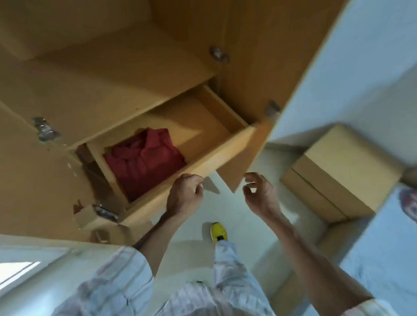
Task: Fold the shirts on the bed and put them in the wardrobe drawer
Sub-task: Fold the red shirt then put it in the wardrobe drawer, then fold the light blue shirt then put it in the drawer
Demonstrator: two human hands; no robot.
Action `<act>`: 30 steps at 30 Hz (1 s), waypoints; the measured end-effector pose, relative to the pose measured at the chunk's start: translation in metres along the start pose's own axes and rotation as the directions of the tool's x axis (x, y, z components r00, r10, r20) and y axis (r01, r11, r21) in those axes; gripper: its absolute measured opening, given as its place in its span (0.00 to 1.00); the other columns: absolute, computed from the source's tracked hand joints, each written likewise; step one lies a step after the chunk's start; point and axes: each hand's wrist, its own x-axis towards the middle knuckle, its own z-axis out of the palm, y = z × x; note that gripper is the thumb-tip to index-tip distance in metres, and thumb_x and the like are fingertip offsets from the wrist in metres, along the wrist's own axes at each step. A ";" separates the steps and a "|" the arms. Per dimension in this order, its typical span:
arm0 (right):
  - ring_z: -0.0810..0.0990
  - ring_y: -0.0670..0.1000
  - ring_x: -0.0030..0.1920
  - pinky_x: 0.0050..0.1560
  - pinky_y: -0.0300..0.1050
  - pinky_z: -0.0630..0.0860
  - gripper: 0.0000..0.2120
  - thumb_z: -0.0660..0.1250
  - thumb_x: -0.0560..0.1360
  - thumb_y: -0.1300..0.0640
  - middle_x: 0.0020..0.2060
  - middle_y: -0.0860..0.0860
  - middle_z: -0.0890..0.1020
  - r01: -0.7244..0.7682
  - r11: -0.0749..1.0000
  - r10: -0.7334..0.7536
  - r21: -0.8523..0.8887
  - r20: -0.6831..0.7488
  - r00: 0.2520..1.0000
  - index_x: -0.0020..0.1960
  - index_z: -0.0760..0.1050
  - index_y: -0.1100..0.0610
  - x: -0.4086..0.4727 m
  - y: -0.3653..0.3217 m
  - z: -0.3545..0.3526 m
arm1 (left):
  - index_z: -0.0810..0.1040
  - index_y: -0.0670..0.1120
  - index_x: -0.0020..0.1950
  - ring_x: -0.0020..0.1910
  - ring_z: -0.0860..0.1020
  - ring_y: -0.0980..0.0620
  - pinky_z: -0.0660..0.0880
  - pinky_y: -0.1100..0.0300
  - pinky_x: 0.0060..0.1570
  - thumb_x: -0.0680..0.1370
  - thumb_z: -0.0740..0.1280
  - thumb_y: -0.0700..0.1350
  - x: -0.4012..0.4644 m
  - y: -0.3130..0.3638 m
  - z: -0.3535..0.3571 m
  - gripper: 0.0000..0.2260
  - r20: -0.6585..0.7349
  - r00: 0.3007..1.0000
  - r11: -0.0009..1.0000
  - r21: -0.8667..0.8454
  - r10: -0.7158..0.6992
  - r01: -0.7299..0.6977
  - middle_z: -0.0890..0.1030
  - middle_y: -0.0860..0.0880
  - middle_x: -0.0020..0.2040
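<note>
One folded shirt is already stowed in the open wardrobe drawer.

The wardrobe is seen with its drawer pulled out, and a red folded shirt is laid flat at the drawer's left end, the remainder being bare. The left hand is curled at the drawer's front edge; whether the edge is actually gripped cannot be told. The right hand is held loosely curled, apart from the drawer, with nothing in it. If the drawer is pushed shut carelessly, fingers could be pinched against the front panel.
</note>
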 end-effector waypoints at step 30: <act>0.78 0.57 0.62 0.59 0.38 0.67 0.26 0.71 0.76 0.60 0.67 0.57 0.77 -0.952 0.136 0.987 0.275 0.051 0.155 0.72 0.71 0.59 -0.651 0.422 0.133 | 0.70 0.47 0.75 0.72 0.69 0.47 0.64 0.55 0.72 0.82 0.64 0.46 -0.405 -0.016 0.463 0.21 0.996 -0.033 0.723 -0.087 0.088 -0.685 0.71 0.46 0.74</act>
